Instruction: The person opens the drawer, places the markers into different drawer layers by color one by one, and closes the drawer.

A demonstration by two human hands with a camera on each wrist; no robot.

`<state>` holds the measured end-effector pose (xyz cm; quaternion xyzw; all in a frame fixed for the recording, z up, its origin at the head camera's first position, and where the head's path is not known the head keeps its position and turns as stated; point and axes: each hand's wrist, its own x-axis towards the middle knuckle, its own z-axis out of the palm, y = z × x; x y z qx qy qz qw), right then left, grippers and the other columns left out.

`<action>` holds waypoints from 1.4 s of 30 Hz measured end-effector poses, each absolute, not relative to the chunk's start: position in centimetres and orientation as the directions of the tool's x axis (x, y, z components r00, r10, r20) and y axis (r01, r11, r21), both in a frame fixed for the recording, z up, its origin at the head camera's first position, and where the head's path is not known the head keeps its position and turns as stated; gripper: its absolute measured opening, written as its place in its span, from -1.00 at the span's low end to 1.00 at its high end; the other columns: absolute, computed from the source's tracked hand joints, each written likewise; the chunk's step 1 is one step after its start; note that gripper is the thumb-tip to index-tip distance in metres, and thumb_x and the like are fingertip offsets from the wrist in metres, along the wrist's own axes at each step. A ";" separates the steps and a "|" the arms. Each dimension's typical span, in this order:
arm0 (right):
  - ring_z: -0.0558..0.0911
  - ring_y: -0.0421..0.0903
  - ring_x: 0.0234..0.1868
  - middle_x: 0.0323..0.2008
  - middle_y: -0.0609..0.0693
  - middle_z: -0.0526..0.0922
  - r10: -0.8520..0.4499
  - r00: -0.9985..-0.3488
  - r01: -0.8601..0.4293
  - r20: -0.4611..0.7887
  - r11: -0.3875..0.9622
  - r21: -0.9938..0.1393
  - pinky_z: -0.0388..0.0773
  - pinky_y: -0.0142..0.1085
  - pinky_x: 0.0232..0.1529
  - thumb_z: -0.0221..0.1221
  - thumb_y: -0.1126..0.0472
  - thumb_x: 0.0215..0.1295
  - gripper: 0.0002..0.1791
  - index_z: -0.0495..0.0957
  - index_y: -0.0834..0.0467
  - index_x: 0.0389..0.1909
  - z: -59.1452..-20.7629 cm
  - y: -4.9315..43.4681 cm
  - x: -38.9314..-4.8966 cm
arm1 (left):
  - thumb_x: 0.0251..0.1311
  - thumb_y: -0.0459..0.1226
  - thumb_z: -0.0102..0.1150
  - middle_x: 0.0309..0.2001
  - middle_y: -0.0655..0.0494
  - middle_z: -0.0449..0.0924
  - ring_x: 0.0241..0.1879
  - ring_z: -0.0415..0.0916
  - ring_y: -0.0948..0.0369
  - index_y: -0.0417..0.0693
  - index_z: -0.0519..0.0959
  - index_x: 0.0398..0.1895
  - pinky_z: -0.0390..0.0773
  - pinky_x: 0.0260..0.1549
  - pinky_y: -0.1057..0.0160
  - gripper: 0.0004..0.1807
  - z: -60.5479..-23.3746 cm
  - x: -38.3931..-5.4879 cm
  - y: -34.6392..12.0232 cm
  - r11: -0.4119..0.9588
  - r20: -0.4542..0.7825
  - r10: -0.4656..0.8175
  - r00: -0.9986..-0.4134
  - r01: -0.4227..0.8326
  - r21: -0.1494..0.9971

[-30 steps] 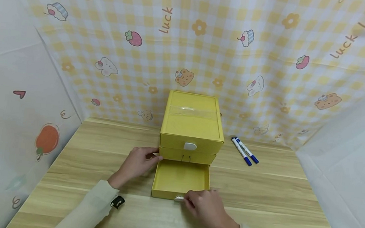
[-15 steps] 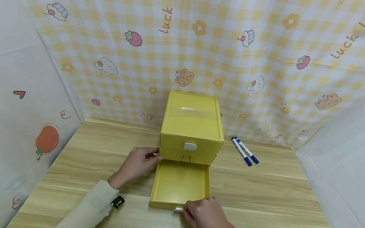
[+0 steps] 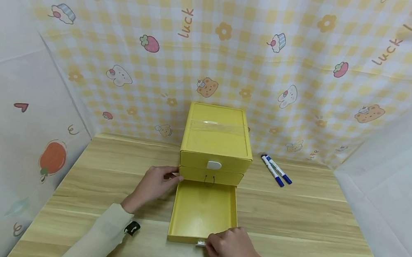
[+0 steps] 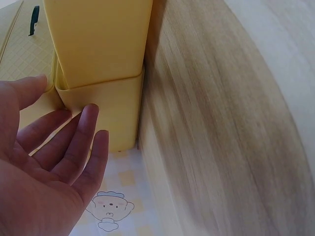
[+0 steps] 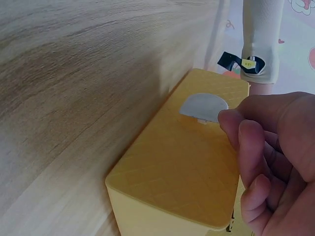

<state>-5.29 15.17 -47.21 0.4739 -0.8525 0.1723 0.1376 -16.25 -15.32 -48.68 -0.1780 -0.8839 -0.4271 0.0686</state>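
In the head view a small yellow drawer cabinet stands on the wooden table, its bottom drawer pulled far out with a bare floor inside. My right hand is at the drawer's front, thumb and curled index finger pinching the edge of its white pull tab. My left hand rests by the cabinet's left front edge. In the left wrist view its thumb touches the front face, while the loosely straight fingers lie against the side wall.
Two white markers with blue caps lie right of the cabinet. The upper drawers are closed; a white tab marks the top one, a thin dark loop the middle one. A patterned cloth hangs close behind.
My right hand has moved toward me, and the bottom drawer has slid further out with it. My left hand has stayed in place on the cabinet.
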 end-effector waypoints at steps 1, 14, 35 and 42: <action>0.40 -0.58 -0.55 -0.58 -0.35 0.66 -0.762 -0.515 -0.855 0.392 0.491 -0.169 0.27 -0.67 -0.55 0.61 0.26 0.15 -0.71 0.66 -0.07 -0.50 -47.2 15.2 -5.3 | 0.51 -0.21 0.43 0.03 -0.23 0.81 -0.11 0.84 -0.02 -0.40 0.75 0.16 0.85 -0.12 0.03 -0.60 -48.7 -16.2 -15.3 0.571 0.274 0.256 -0.927 0.374 0.731; 0.42 -0.63 -0.51 -0.56 -0.35 0.64 -0.677 -0.557 -0.830 0.481 0.449 -0.330 0.36 -0.73 -0.48 0.54 0.36 0.15 -0.76 0.72 -0.03 -0.48 -46.4 15.2 -6.0 | 0.49 -0.22 0.44 0.02 -0.21 0.82 -0.12 0.84 -0.04 -0.40 0.76 0.15 0.85 -0.13 0.01 -0.61 -48.6 -16.3 -15.4 0.574 0.290 0.255 -0.922 0.386 0.723; 0.64 -0.28 -0.53 -0.52 -0.16 0.72 -0.182 -0.783 -0.554 0.594 0.637 -0.535 0.60 -0.54 -0.49 0.42 0.54 0.15 -0.80 0.74 0.16 -0.42 -49.2 24.0 -15.9 | 0.50 -0.21 0.42 0.05 -0.23 0.81 -0.09 0.84 -0.07 -0.40 0.75 0.17 0.85 -0.10 -0.01 -0.60 -48.4 -16.2 -15.2 0.569 0.278 0.253 -0.927 0.375 0.732; 0.65 -0.23 -0.41 -0.42 0.04 0.78 0.058 -0.877 -0.334 0.476 0.640 -0.692 0.52 -0.60 -0.42 0.47 0.44 0.25 -0.94 0.78 0.27 -0.30 -50.7 27.3 -19.1 | 0.50 -0.22 0.42 0.05 -0.23 0.81 -0.09 0.84 -0.05 -0.40 0.74 0.17 0.85 -0.12 0.02 -0.60 -48.6 -16.2 -15.3 0.569 0.280 0.256 -0.925 0.378 0.730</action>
